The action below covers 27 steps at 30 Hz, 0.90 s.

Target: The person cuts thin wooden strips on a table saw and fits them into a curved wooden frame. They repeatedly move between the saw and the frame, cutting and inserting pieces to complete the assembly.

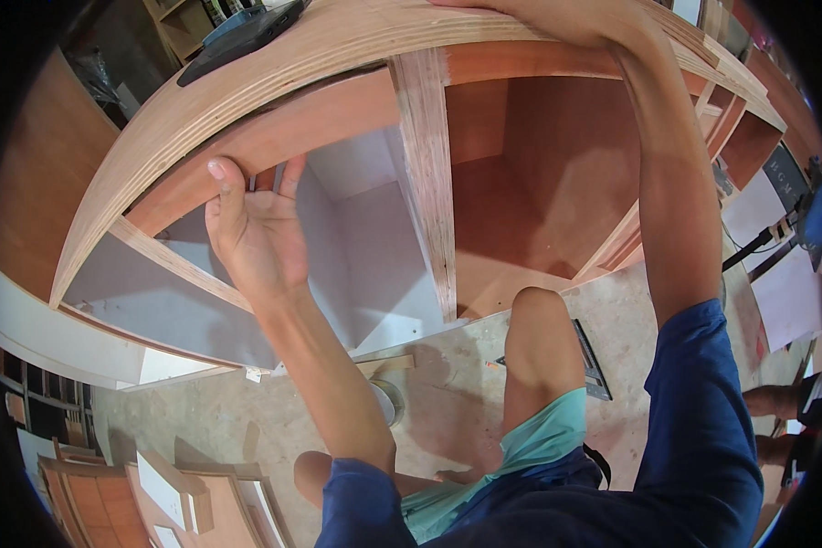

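A wooden cabinet (422, 173) with a thick plywood top fills the upper part of the view. My left hand (267, 233) reaches up to the reddish wooden rail (338, 114) under the top's front edge. Its thumb presses on the rail's face, while the other fingers go up behind the lower edge and are partly hidden. Above, my right hand (511, 7) lies flat on the plywood top (356, 38), cut off by the upper edge of the picture. My right arm crosses in front of the cabinet's right-hand compartment (557, 173).
A black flat device (242, 46) rests on the cabinet top. On the floor are a black triangular square (595, 365), a round tin (388, 402) and stacked boards (169, 489) at lower left. Another person's legs (776, 402) show at right.
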### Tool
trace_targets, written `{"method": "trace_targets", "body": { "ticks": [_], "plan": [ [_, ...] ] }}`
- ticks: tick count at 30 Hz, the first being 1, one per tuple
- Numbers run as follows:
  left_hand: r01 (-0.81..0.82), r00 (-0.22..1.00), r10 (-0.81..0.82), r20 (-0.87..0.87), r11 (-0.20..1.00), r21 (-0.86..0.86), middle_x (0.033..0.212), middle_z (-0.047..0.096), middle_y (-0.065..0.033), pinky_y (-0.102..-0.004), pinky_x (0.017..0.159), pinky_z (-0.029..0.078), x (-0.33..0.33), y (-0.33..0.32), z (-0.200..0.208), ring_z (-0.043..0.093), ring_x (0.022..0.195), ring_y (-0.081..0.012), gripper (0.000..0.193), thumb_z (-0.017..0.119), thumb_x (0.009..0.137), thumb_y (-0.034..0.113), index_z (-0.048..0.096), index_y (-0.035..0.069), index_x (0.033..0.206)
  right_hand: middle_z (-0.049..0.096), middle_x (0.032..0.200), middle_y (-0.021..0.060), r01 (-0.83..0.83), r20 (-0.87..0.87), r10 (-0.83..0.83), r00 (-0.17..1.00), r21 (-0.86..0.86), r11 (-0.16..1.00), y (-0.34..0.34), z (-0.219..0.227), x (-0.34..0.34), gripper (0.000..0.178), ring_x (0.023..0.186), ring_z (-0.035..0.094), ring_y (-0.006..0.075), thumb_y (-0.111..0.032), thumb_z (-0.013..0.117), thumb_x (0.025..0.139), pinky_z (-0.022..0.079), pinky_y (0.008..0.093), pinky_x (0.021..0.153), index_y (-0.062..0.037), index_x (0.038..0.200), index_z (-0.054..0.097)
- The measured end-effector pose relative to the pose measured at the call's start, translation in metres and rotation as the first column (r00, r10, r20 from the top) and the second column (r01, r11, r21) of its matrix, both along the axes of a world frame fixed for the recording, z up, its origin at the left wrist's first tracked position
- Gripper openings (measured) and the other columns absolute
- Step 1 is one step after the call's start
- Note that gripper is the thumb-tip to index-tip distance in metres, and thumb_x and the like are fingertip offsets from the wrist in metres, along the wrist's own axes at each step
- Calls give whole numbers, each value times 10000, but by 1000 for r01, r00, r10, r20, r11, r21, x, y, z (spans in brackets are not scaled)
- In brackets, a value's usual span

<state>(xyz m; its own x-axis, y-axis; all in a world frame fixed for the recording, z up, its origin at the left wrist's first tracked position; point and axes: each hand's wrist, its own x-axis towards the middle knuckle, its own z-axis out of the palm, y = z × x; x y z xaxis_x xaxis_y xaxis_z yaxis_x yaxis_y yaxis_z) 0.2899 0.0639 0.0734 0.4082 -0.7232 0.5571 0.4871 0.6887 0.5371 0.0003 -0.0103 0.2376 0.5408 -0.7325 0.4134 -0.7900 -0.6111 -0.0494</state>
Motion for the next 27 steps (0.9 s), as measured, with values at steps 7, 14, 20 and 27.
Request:
{"method": "trace_targets", "body": {
  "ticks": [7, 14, 20, 27],
  "plan": [
    [-31, 999, 32, 42, 999, -23, 1391, 592, -157, -552, 1142, 481, 4, -1, 5, 568, 1337, -325, 507, 649, 1073, 344, 553, 7, 1439, 608, 1513, 164, -68, 17, 67, 998, 22, 997, 23, 0, 5, 636, 1416, 532, 372, -550, 407, 1090, 358, 409, 1226, -79, 1451, 637],
    [-18, 999, 20, 38, 999, -45, 1420, 581, -171, -563, 1166, 458, 3, -3, 0, 561, 1354, -342, 516, 639, 1078, 339, 537, 3, 1457, 583, 1535, 187, -34, -34, 35, 999, 20, 999, -14, -2, 0, 685, 1427, 517, 383, -590, 390, 1087, 345, 417, 1235, -74, 1475, 618],
    [-45, 998, 47, 42, 998, -44, 1429, 581, -171, -572, 1176, 454, 1, -3, -4, 563, 1358, -356, 525, 618, 1087, 351, 526, 0, 1466, 571, 1547, 186, 7, -48, -5, 999, 30, 1000, -13, -3, 4, 690, 1438, 507, 380, -596, 386, 1088, 340, 420, 1238, -76, 1480, 613],
    [-33, 999, 34, 33, 998, -49, 1465, 542, -181, -575, 1166, 466, -4, -2, -4, 549, 1370, -359, 548, 620, 1085, 356, 504, -2, 1482, 578, 1539, 186, 17, -50, -17, 999, -10, 1000, -12, -2, 0, 686, 1429, 515, 381, -592, 389, 1091, 350, 422, 1233, -69, 1472, 618]
  ]
}}
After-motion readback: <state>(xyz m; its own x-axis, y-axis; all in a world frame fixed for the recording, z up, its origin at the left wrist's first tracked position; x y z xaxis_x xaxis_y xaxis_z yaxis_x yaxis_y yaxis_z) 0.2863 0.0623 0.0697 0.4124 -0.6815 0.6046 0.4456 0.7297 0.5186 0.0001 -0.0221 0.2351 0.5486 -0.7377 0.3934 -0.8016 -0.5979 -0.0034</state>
